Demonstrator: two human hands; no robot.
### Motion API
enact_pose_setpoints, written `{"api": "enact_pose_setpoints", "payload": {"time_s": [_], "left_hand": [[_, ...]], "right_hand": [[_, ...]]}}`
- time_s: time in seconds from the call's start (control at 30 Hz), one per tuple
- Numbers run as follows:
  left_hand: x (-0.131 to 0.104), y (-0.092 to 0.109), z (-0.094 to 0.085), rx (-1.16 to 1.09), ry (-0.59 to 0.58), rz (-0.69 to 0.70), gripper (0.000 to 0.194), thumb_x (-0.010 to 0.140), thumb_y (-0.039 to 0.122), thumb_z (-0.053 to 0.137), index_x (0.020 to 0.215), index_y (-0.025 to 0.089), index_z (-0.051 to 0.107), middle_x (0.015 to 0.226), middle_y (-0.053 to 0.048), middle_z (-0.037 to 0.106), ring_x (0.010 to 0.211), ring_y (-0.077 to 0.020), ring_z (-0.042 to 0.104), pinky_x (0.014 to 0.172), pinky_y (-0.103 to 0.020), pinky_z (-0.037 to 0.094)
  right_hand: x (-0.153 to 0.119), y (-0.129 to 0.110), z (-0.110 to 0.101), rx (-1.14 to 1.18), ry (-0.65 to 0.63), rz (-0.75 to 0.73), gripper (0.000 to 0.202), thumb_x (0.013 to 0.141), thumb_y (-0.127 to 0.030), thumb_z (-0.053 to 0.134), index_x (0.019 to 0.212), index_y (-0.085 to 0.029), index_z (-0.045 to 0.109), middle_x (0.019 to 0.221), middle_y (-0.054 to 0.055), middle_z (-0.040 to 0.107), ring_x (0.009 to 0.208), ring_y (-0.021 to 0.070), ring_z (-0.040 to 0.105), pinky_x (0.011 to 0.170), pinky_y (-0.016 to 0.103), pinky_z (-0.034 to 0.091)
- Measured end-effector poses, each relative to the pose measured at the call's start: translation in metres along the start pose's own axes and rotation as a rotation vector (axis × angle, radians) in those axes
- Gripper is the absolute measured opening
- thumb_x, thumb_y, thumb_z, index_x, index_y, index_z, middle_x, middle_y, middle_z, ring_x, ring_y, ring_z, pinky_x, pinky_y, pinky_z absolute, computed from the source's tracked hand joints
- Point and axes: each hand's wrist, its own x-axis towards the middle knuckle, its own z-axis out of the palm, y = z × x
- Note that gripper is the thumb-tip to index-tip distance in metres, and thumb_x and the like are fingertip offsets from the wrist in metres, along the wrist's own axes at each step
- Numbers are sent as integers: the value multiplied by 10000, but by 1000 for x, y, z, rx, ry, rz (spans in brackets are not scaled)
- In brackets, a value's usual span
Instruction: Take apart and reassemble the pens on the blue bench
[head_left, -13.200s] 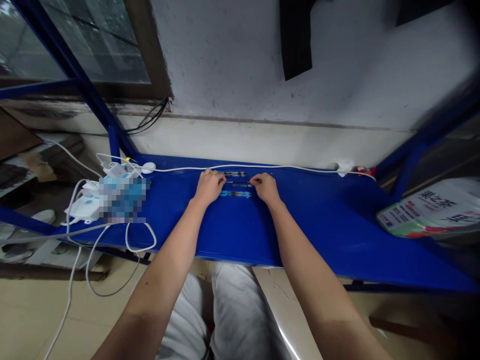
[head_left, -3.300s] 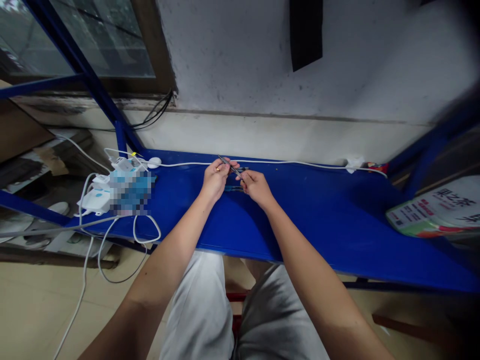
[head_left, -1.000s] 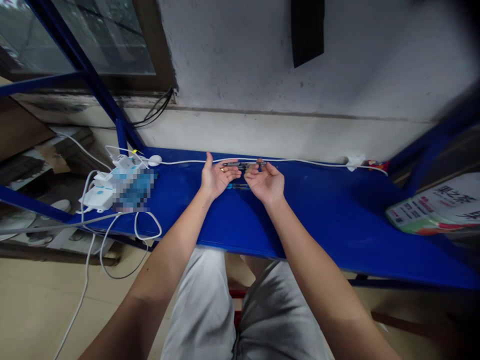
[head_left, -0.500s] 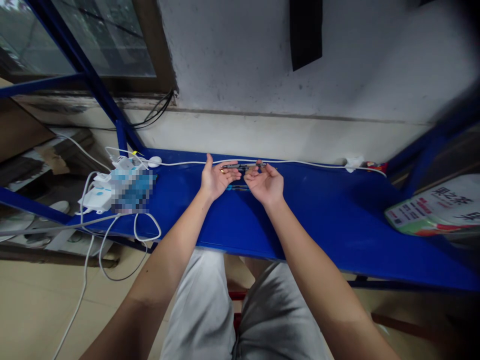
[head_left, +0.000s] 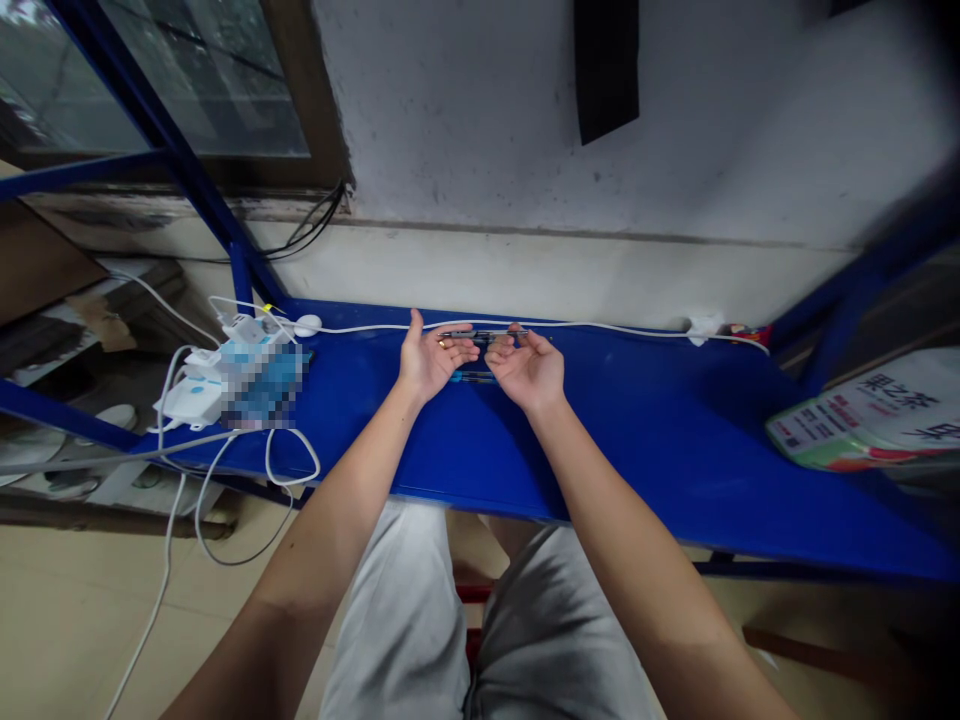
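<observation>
A slim dark pen [head_left: 491,333] lies level across the fingers of both hands, above the blue tabletop. My left hand [head_left: 429,362] is turned palm up, with one end of the pen along its curled fingers and its thumb standing away. Facing it, my right hand [head_left: 536,368] grips the other end between thumb and fingers. Whether the pen is one piece or parted in the middle is too small to tell. Beneath the hands, thin pens with blue parts [head_left: 474,377] rest on the table, partly covered by my fingers.
The blue table [head_left: 637,430] runs along the wall. On the left are white power strips [head_left: 196,392] with looping cables and a blurred blue item [head_left: 266,385]. A white cord [head_left: 600,325] follows the back edge. A large printed package [head_left: 870,415] stands on the right.
The whole view has shifted slightly left. Both hands keep almost the same pose around the pen; no clear change in grip shows.
</observation>
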Motion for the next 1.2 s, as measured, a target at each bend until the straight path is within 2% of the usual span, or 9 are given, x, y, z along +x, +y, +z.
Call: {"api": "enact_pose_setpoints", "payload": {"time_s": [0.13, 0.23, 0.37, 0.5, 0.67, 0.83, 1.0, 1.1, 1.2], "left_hand": [[0, 1, 0, 6, 7, -5, 938, 897, 873, 307, 1199, 108, 759, 842, -182, 758, 980, -319, 752, 879, -458, 609], [1, 0, -1, 15, 5, -1, 898, 896, 870, 353, 1155, 118, 770, 823, -169, 752, 956, -311, 750, 854, -443, 611], [4, -3, -5, 52, 4, 28, 604, 881, 703, 649, 1041, 134, 771, 772, -110, 728, 820, -234, 734, 810, -387, 601], [8, -6, -12, 234, 37, 113, 330, 743, 342, 877, 988, 150, 768, 749, -54, 719, 739, -174, 694, 748, -333, 557], [7, 0, -27, 581, 55, 233, 243, 759, 336, 841, 944, 189, 783, 799, -59, 737, 747, -190, 665, 725, -349, 512], [-7, 11, -38, 878, -10, 297, 179, 785, 358, 819, 910, 234, 786, 905, -56, 763, 846, -226, 669, 833, -391, 499], [-15, 13, -43, 1045, -162, 316, 116, 721, 275, 855, 806, 253, 780, 976, -53, 760, 1012, -270, 662, 1026, -471, 462], [-14, 8, -45, 1107, -193, 333, 165, 657, 221, 896, 757, 245, 767, 1080, -73, 742, 1135, -287, 627, 1093, -496, 433], [-13, 4, -45, 1160, -223, 323, 171, 648, 205, 905, 726, 237, 757, 1113, -92, 728, 1177, -296, 607, 1109, -503, 428]], "right_hand": [[-1, 0, 1, -149, -2, -32, 197, 908, -457, 498, 877, -272, 562, 771, 63, 529, 795, 245, 548, 710, 415, 479], [-1, -2, 2, -111, -7, -31, 170, 901, -425, 527, 873, -264, 576, 747, 54, 530, 749, 228, 544, 670, 389, 479], [0, -8, 2, -87, 17, 7, 204, 903, -416, 559, 894, -230, 643, 705, 34, 542, 642, 182, 502, 605, 347, 458], [5, -9, -3, -338, 87, -76, 194, 834, -392, 724, 883, -207, 690, 666, 5, 572, 583, 144, 494, 564, 310, 415], [10, -5, -14, -712, 119, -155, 179, 777, -351, 771, 852, -213, 687, 680, 20, 670, 595, 164, 583, 581, 314, 432], [9, -12, -29, -1078, -88, -159, 85, 783, -291, 751, 820, -226, 711, 824, 50, 734, 816, 234, 677, 836, 425, 521], [6, -22, -37, -1437, -263, -171, 117, 701, -160, 810, 758, -260, 786, 1189, 81, 703, 1214, 314, 589, 1139, 548, 383], [4, -24, -36, -1483, -296, -126, 146, 696, -146, 825, 783, -260, 799, 1293, 95, 654, 1342, 333, 508, 1195, 558, 321], [4, -24, -36, -1505, -325, -75, 174, 674, -111, 825, 773, -248, 787, 1243, 107, 662, 1372, 348, 481, 1200, 557, 312]]}}
